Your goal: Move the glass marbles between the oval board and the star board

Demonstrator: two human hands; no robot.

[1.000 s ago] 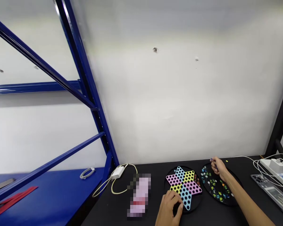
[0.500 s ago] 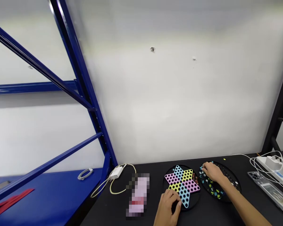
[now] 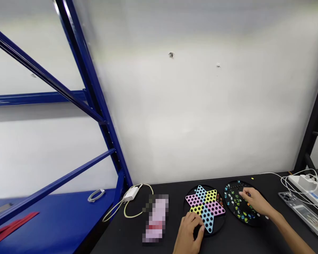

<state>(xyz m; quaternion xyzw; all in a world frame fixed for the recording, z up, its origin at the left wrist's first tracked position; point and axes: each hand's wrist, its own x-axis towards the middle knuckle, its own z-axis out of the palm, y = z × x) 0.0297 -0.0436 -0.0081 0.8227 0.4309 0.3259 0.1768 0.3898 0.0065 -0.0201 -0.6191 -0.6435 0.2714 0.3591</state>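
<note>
A round black board with a star of blue, pink and yellow points (image 3: 207,209) lies on the dark table. My left hand (image 3: 190,229) rests at its lower left edge, fingers curled with the thumb apart; whatever is between them, if anything, cannot be seen. Red-brown marbles (image 3: 219,200) show in the board's right side. To the right is a round black tray (image 3: 229,211) with several blue, green, white and dark marbles. Over its right part is my right hand (image 3: 254,201), its thumb and fingers pinched together; what they hold is too small to make out.
At the right lie a phone (image 3: 304,213) and a white power strip (image 3: 314,190) with cables. A blurred pinkish object (image 3: 157,218) and a white adapter (image 3: 131,193) with a pale cable are on the left. A blue rack (image 3: 95,84) stands further left.
My right hand has moved right and slightly down, from the tray's upper left to its right part, uncovering marbles on the left. My left hand has hardly moved.
</note>
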